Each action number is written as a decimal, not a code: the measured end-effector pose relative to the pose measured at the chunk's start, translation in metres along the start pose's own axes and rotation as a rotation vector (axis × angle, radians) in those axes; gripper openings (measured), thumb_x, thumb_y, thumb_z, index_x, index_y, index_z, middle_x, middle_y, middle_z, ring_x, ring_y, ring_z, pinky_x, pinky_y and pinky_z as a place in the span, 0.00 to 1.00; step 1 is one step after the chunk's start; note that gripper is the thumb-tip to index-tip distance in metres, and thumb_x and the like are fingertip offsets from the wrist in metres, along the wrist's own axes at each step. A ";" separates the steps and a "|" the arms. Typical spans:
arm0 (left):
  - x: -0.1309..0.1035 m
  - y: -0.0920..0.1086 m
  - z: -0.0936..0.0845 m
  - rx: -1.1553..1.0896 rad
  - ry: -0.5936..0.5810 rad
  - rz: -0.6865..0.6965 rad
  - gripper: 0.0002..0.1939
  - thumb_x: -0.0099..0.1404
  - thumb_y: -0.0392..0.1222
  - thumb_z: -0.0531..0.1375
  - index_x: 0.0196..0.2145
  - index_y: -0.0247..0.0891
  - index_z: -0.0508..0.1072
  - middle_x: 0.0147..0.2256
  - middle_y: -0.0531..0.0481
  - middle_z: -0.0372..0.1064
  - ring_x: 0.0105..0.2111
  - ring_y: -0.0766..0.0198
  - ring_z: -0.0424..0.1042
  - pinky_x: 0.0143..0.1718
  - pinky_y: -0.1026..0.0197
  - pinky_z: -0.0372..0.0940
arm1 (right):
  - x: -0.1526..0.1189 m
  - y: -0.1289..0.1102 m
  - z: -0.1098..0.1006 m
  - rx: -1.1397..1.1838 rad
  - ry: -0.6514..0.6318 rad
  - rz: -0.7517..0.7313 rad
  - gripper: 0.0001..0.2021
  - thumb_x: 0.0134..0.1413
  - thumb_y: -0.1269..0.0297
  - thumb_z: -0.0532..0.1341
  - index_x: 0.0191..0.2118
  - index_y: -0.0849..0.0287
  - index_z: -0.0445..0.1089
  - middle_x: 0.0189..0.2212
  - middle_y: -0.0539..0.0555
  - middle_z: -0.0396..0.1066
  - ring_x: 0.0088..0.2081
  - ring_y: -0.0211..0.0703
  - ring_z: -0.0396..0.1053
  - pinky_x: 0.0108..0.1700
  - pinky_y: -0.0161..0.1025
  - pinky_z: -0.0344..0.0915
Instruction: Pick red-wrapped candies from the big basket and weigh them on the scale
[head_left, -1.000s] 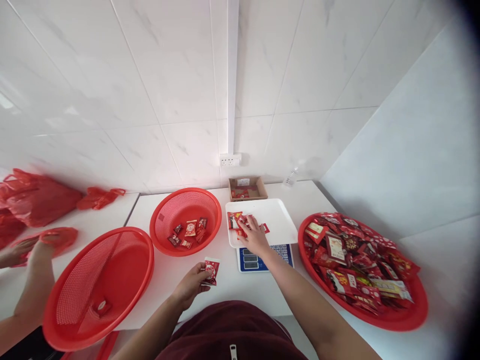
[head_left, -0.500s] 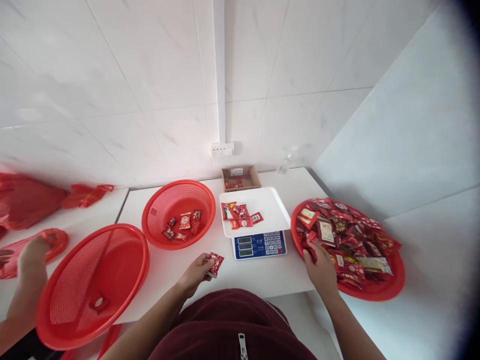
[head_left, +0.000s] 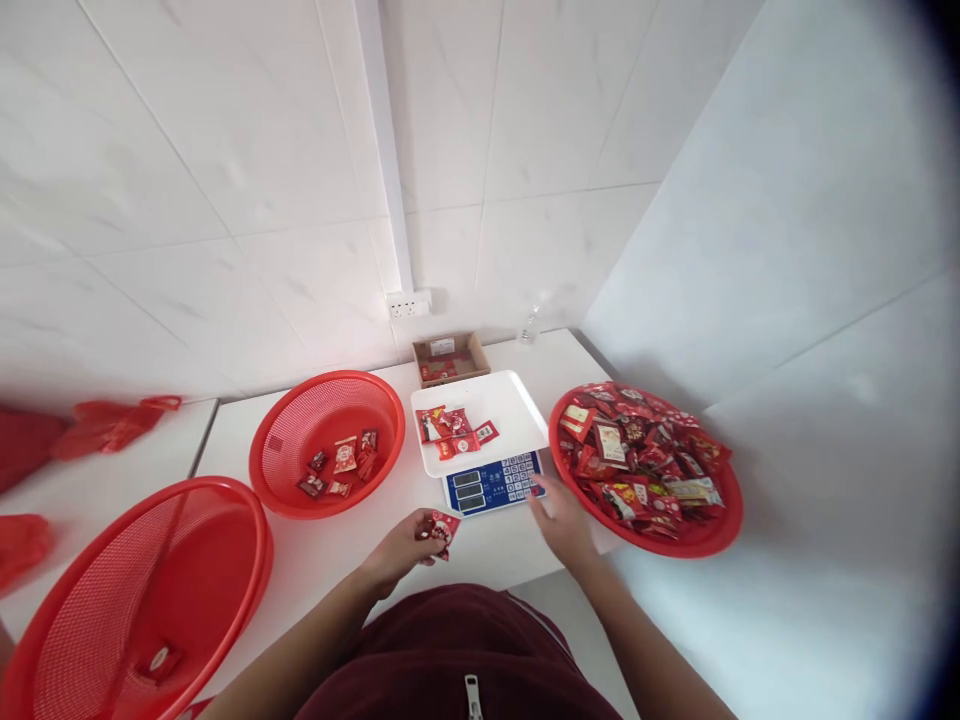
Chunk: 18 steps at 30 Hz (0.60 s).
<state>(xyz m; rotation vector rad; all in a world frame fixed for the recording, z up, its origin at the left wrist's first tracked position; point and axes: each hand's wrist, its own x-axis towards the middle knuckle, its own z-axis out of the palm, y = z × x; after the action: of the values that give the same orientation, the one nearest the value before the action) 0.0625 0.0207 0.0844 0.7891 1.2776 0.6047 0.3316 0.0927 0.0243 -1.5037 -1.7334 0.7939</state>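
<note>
My left hand (head_left: pixel 405 552), in front of the scale, is closed on a small red candy packet (head_left: pixel 444 533). My right hand (head_left: pixel 564 522) is slightly blurred at the near right corner of the blue-and-white scale (head_left: pixel 487 487), its thumb and fingers apart. I make out no packet in it. The scale's white tray (head_left: pixel 510 405) bears several red packets (head_left: pixel 456 432) on its left half. To the right stands a red basket (head_left: pixel 727 530) heaped with mixed candy packets (head_left: pixel 637 455).
A red mesh basket (head_left: pixel 289 425) with several packets stands left of the scale. Nearer is another red basket (head_left: pixel 255 580) with one packet visible inside. Behind the tray are a small cardboard box (head_left: pixel 450 357) and a clear bottle (head_left: pixel 529 325). Red bags (head_left: pixel 120 425) lie far left.
My right hand has come out of the heaped basket and moved left to the scale. My left hand still holds its packet, now turned. The view has shifted right; the other person's hand has left view.
</note>
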 end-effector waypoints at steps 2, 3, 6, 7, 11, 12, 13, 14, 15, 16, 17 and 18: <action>0.005 0.006 0.011 0.028 -0.033 0.072 0.18 0.51 0.41 0.64 0.39 0.39 0.65 0.34 0.51 0.70 0.33 0.64 0.71 0.32 0.63 0.57 | -0.006 -0.038 0.020 0.307 -0.283 0.161 0.25 0.49 0.49 0.59 0.52 0.55 0.66 0.49 0.60 0.70 0.45 0.48 0.71 0.45 0.49 0.70; 0.008 0.008 0.017 0.044 -0.045 0.116 0.17 0.51 0.41 0.64 0.39 0.39 0.65 0.33 0.51 0.70 0.32 0.64 0.70 0.31 0.63 0.57 | -0.010 -0.054 0.028 0.439 -0.452 0.238 0.27 0.49 0.49 0.60 0.54 0.53 0.64 0.49 0.59 0.70 0.43 0.47 0.72 0.43 0.48 0.70; 0.018 0.004 0.029 0.113 -0.049 0.214 0.18 0.51 0.42 0.65 0.40 0.39 0.67 0.36 0.49 0.70 0.32 0.64 0.69 0.33 0.61 0.60 | -0.017 -0.085 0.042 0.647 -0.721 0.408 0.27 0.48 0.48 0.61 0.54 0.55 0.64 0.44 0.57 0.73 0.39 0.45 0.73 0.41 0.47 0.71; 0.021 -0.001 0.030 0.146 -0.028 0.225 0.20 0.51 0.43 0.65 0.42 0.39 0.67 0.39 0.48 0.70 0.32 0.64 0.68 0.34 0.60 0.62 | -0.017 -0.088 0.042 0.648 -0.730 0.437 0.27 0.48 0.47 0.61 0.52 0.56 0.66 0.42 0.56 0.74 0.39 0.45 0.73 0.40 0.47 0.71; 0.026 -0.022 0.008 0.349 0.178 0.274 0.30 0.52 0.44 0.65 0.53 0.42 0.64 0.54 0.41 0.62 0.42 0.55 0.70 0.45 0.52 0.63 | -0.004 -0.060 0.017 0.469 -0.459 0.427 0.27 0.46 0.45 0.58 0.49 0.55 0.69 0.43 0.58 0.75 0.41 0.52 0.73 0.39 0.49 0.71; 0.024 -0.025 -0.005 0.426 0.266 0.305 0.31 0.53 0.44 0.64 0.55 0.42 0.63 0.57 0.39 0.58 0.50 0.51 0.66 0.51 0.50 0.60 | 0.001 -0.046 0.005 0.386 -0.341 0.396 0.28 0.46 0.44 0.57 0.49 0.55 0.69 0.44 0.59 0.74 0.42 0.54 0.72 0.40 0.50 0.71; 0.021 -0.026 -0.021 0.512 0.374 0.326 0.32 0.55 0.44 0.63 0.57 0.41 0.62 0.60 0.38 0.54 0.57 0.49 0.60 0.57 0.48 0.55 | 0.007 -0.030 -0.008 0.281 -0.180 0.374 0.29 0.45 0.44 0.55 0.49 0.56 0.69 0.44 0.61 0.74 0.43 0.56 0.72 0.41 0.51 0.70; 0.016 -0.026 -0.039 0.602 0.498 0.329 0.32 0.57 0.44 0.61 0.58 0.40 0.60 0.63 0.38 0.49 0.62 0.48 0.51 0.61 0.47 0.48 | 0.013 -0.014 -0.023 0.144 -0.037 0.358 0.29 0.46 0.44 0.55 0.50 0.57 0.69 0.44 0.62 0.74 0.45 0.59 0.70 0.43 0.53 0.68; 0.010 -0.025 -0.058 0.689 0.636 0.306 0.32 0.59 0.44 0.59 0.60 0.38 0.58 0.65 0.37 0.45 0.65 0.48 0.43 0.63 0.46 0.41 | 0.018 0.004 -0.039 -0.016 0.080 0.361 0.30 0.46 0.44 0.54 0.51 0.57 0.69 0.45 0.64 0.73 0.47 0.62 0.69 0.45 0.56 0.67; 0.003 -0.023 -0.078 0.766 0.776 0.249 0.32 0.61 0.44 0.57 0.61 0.37 0.56 0.66 0.37 0.41 0.66 0.48 0.38 0.64 0.45 0.35 | 0.022 0.021 -0.054 -0.163 0.176 0.379 0.31 0.47 0.44 0.52 0.53 0.57 0.68 0.46 0.66 0.72 0.48 0.65 0.68 0.45 0.59 0.65; -0.004 -0.021 -0.099 0.826 0.895 0.172 0.33 0.62 0.44 0.56 0.62 0.36 0.53 0.66 0.36 0.38 0.66 0.48 0.34 0.64 0.44 0.32 | 0.025 0.037 -0.066 -0.281 0.233 0.396 0.32 0.50 0.44 0.50 0.56 0.58 0.65 0.48 0.69 0.70 0.49 0.67 0.67 0.44 0.61 0.63; -0.012 -0.019 -0.119 0.860 0.997 0.078 0.34 0.62 0.45 0.56 0.63 0.35 0.50 0.67 0.34 0.35 0.66 0.46 0.32 0.63 0.42 0.31 | 0.027 0.053 -0.077 -0.352 0.281 0.370 0.34 0.52 0.46 0.47 0.60 0.60 0.61 0.50 0.73 0.67 0.50 0.68 0.66 0.44 0.62 0.62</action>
<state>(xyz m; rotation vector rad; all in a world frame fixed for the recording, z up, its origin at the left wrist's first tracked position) -0.0570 0.0208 0.0644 1.3067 2.5168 0.5052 0.4219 0.1271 0.0280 -2.1036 -1.4546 0.4326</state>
